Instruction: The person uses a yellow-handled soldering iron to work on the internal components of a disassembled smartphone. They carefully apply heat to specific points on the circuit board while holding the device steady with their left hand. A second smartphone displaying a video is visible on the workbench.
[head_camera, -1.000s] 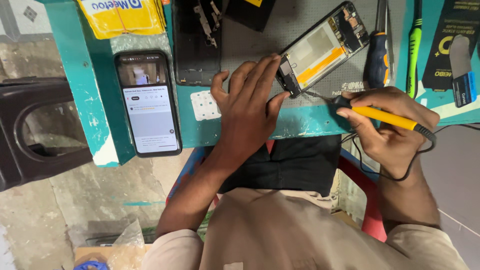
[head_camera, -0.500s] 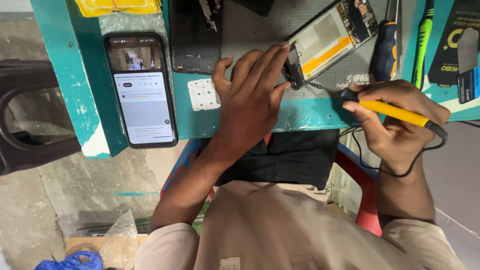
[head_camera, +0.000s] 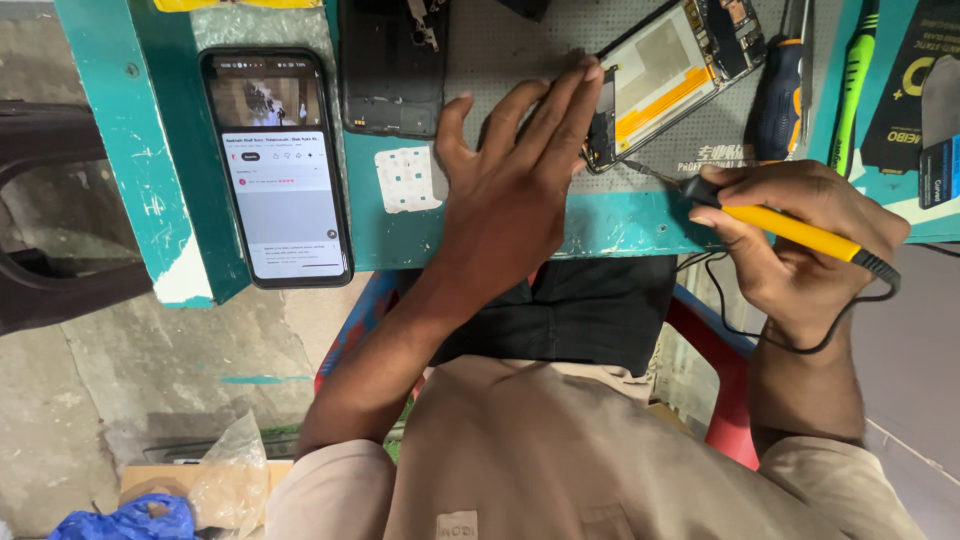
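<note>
The left hand (head_camera: 505, 195) is lying flat with its fingers spread, pressing on the near end of the opened phone (head_camera: 670, 80) on the grey mat (head_camera: 520, 50), while the right hand (head_camera: 795, 240) is clenching the yellow soldering iron (head_camera: 790, 228) like a pen. Soldering seems to be under way (its tip is touching the phone's lower corner, just beside the left fingertips), so the next move is calling for a steady, small touch.
</note>
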